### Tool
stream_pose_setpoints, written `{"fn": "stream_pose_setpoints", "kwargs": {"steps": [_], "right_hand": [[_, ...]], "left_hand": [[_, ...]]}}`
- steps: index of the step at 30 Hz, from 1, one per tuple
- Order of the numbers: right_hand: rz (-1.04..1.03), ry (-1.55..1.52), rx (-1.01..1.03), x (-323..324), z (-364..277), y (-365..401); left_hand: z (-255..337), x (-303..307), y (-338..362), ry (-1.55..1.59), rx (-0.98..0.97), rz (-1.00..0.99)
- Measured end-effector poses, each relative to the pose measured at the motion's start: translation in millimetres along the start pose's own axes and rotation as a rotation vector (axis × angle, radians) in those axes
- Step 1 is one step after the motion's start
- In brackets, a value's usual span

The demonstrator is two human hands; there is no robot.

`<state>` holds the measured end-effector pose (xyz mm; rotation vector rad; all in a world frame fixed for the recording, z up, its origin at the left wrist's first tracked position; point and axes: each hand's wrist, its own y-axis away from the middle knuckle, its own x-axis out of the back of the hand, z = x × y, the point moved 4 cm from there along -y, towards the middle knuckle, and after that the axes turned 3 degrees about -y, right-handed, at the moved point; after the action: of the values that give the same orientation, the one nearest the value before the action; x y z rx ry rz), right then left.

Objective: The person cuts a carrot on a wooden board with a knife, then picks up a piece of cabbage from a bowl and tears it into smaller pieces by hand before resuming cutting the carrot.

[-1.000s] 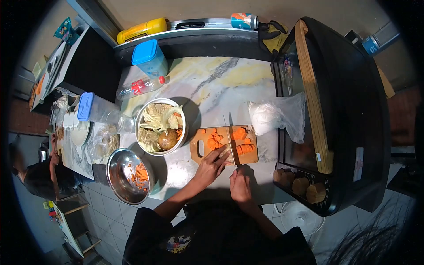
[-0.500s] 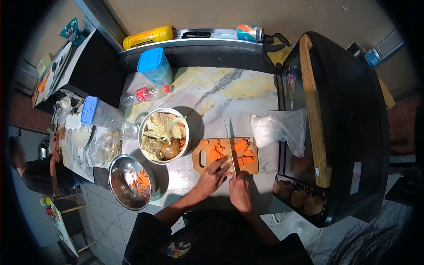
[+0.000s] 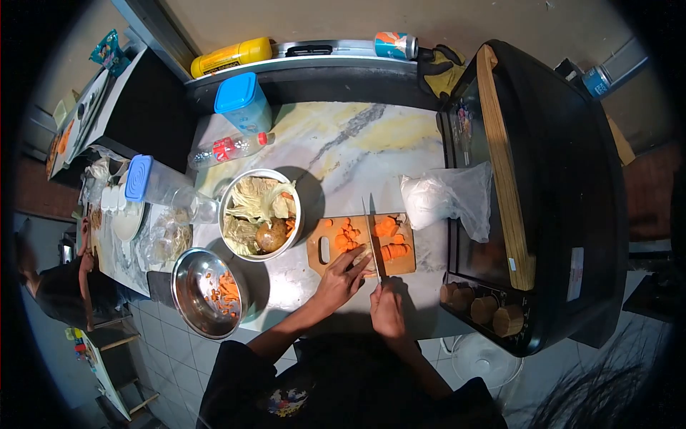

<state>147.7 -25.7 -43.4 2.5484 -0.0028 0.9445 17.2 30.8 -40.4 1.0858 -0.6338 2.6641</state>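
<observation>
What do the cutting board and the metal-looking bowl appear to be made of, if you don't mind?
Cutting board: probably wood, perhaps plastic; flat orange-brown surface, fairly matte.

Bowl: likely stainless steel, polished; silvery, with bright highlights and blurred reflections inside.

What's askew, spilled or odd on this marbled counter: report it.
The clear plastic bottle with a red cap lies on its side on the pale marbled counter, near the upright blue-lidded plastic container. The cap is on; I see no spill. Nothing else clearly stands out.
</observation>
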Motion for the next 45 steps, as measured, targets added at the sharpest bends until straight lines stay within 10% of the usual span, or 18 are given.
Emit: {"fn": "stream_pose_setpoints", "kwargs": {"steps": [45], "right_hand": [[0.038,-0.021,0.014,-3.5,-0.2,0.2]], "left_hand": [[-0.7,-1.2,0.9,0.087,0.086,-0.018]]}}
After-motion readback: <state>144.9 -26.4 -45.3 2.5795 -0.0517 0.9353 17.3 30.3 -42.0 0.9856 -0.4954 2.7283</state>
